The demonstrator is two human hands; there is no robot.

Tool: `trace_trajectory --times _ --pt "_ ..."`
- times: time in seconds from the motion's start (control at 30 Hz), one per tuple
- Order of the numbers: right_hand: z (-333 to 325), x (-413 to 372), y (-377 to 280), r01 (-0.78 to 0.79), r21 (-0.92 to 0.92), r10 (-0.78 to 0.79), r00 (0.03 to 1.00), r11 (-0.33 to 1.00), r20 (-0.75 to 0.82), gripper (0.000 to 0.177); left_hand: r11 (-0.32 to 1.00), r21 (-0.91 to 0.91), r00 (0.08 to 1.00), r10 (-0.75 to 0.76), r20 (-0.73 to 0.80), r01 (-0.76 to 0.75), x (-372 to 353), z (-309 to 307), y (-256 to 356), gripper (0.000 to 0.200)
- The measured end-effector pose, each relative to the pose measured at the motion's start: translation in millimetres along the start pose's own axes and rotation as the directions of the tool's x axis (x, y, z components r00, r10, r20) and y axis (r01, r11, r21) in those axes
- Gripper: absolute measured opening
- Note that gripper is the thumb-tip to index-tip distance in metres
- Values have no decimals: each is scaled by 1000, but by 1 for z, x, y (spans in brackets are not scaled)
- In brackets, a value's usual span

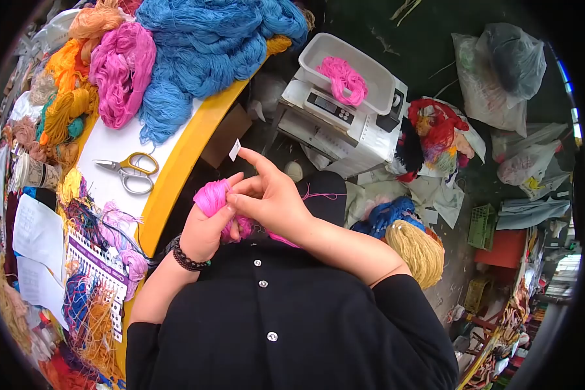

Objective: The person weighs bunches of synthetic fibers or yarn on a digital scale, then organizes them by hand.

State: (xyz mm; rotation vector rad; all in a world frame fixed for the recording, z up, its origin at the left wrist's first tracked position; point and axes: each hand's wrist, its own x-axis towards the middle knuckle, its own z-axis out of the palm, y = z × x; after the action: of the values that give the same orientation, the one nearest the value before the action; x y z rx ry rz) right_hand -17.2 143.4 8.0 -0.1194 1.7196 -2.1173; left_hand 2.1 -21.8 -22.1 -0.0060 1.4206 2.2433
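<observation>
Pink yarn (211, 197) is bundled in front of the black shirt, with my left hand (201, 229) wrapped round it. My right hand (271, 201) meets the bundle from the right, its thumb and some fingers pinched at the yarn's upper edge. A small white label (234, 150) sits at the tip of my right index finger, which points up and away. More pink strands hang below the hands, and a loose end trails to the right. Scissors (129, 171) with yellow and grey handles lie on the white table at the left.
Blue skeins (201, 49) and a pink skein (122, 75) cover the far end of the yellow-edged table (169, 195). A scale (331, 107) carries a white tray (377, 71) with pink yarn. Beige yarn (415, 253) lies by my right elbow; plastic bags (500, 71) lie beyond.
</observation>
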Motion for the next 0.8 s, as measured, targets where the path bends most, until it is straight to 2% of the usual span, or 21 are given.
trace_trajectory --times 0.13,0.33,0.4,0.43,0.53,0.63,0.7,0.8 --pt "-1 2 8 19 -88 -21 1000 996 -18 71 997 67 999 23 27 -25 0 0 -7 46" --pt "-2 -1 3 -22 27 22 1000 999 -12 71 998 58 999 26 28 -28 -3 1 -4 47" --pt "-3 -2 1 -20 136 20 1000 990 -3 71 1000 -18 998 11 56 -10 -4 -1 1 46" --pt "-3 -1 1 -20 137 21 1000 990 -3 71 997 -74 999 -24 29 26 -4 -1 4 45" --pt "-5 -2 4 -32 158 33 999 987 -2 72 995 -93 999 -39 -15 37 -3 2 4 44" --pt "-4 -2 4 -60 89 64 997 994 -41 71 1000 -12 1000 -5 -4 5 -2 5 0 44" --pt "-3 -3 1 -27 -40 26 999 999 -33 69 1000 9 1000 5 -3 -5 -2 5 -1 43" --pt "-5 -4 0 -58 18 58 998 998 -37 67 1000 -3 999 -5 36 5 -1 3 -4 41"
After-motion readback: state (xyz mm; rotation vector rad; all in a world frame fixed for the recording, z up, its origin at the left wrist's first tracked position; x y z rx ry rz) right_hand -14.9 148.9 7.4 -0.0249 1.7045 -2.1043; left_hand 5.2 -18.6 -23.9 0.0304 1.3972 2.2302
